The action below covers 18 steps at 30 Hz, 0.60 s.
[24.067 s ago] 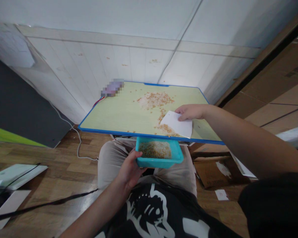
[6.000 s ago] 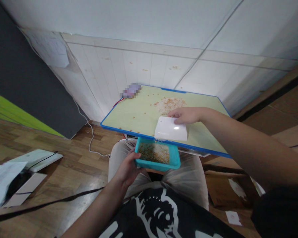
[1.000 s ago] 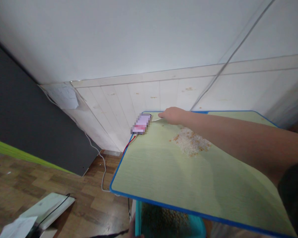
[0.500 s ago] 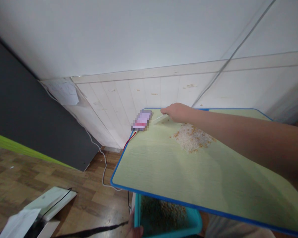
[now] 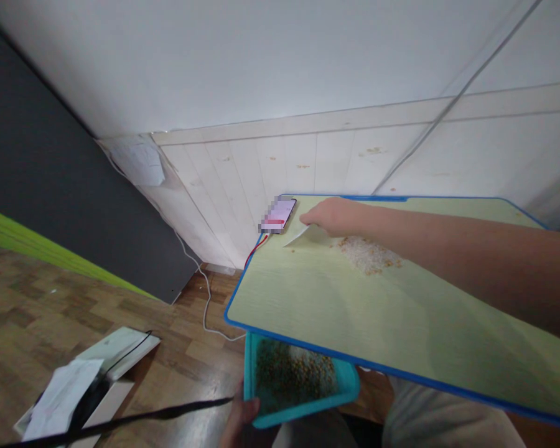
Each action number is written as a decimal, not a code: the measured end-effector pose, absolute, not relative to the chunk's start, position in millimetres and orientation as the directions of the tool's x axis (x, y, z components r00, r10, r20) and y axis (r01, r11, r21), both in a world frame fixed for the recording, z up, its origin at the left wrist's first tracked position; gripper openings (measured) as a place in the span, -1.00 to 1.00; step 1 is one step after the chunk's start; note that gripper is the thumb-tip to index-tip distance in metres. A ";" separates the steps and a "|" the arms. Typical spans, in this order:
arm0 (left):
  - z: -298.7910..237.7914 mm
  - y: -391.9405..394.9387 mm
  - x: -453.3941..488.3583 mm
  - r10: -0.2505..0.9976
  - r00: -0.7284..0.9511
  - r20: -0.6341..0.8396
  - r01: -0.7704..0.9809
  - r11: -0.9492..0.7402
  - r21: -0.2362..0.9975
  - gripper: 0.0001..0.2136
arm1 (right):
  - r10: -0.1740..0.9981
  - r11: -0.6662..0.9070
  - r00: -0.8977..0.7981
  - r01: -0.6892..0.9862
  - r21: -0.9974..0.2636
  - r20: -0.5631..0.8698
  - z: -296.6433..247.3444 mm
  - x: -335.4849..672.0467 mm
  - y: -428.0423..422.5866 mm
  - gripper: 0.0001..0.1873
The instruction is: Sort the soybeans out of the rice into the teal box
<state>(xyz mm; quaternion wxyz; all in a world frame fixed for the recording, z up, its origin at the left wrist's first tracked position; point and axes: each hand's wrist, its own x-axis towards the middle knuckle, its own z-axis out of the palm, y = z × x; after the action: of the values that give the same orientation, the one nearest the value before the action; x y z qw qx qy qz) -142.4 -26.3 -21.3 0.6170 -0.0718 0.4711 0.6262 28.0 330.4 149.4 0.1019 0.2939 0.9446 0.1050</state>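
My right hand (image 5: 324, 216) reaches across the table (image 5: 280, 292) and pinches a thin white card (image 5: 296, 236), its lower edge slanting down to the tabletop. To the right of the card, partly under my forearm, lies a spread pile of white grains mixed with yellow kernels (image 5: 371, 255). Below the near table edge, my left hand (image 5: 240, 418) grips a teal plastic tray (image 5: 303, 415) at its left corner, thumb over the rim. Green and yellow grains (image 5: 294, 373) lie in the tray, whose far side is tucked under the table edge.
A phone (image 5: 280, 216) with a red cable lies at the table's far left corner. White wall panels (image 5: 252, 171) stand behind the table. On the floor at left sit a white box (image 5: 121, 353) and papers (image 5: 65, 395). A black strap (image 5: 168, 412) crosses the lower left.
My view has shifted, so the table sits higher and farther right. The tray shows more fully beneath the table edge. The card in my right hand now slants more steeply.
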 end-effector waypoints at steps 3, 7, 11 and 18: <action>-15.4 -26.9 -140.7 0.714 -0.228 -0.662 -0.845 0.193 0.499 -0.47 | 0.601 0.794 -0.780 0.557 0.244 -0.173 157.2 39.2 320.1 -0.66; -9.3 -25.3 -139.8 0.746 -0.184 -0.640 -0.843 0.215 0.493 -0.59 | 0.706 0.707 -0.700 0.685 0.178 -0.107 163.3 62.0 320.6 -0.71; -2.1 -21.3 -140.6 0.747 -0.179 -0.641 -0.836 0.228 0.499 -0.63 | 0.874 0.473 -0.482 0.872 0.127 0.058 169.6 81.2 338.3 -0.54; 6.7 -17.2 -142.0 0.722 -0.232 -0.652 -0.796 0.245 0.554 -0.54 | 0.963 0.250 -0.256 0.965 0.079 0.081 170.2 82.0 381.4 -0.42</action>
<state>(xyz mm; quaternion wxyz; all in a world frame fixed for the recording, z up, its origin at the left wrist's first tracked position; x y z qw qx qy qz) -142.0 -17.2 6.7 0.6184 -0.0376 0.4897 0.6134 82.0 381.4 170.2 -0.0080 0.6099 0.7905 0.0564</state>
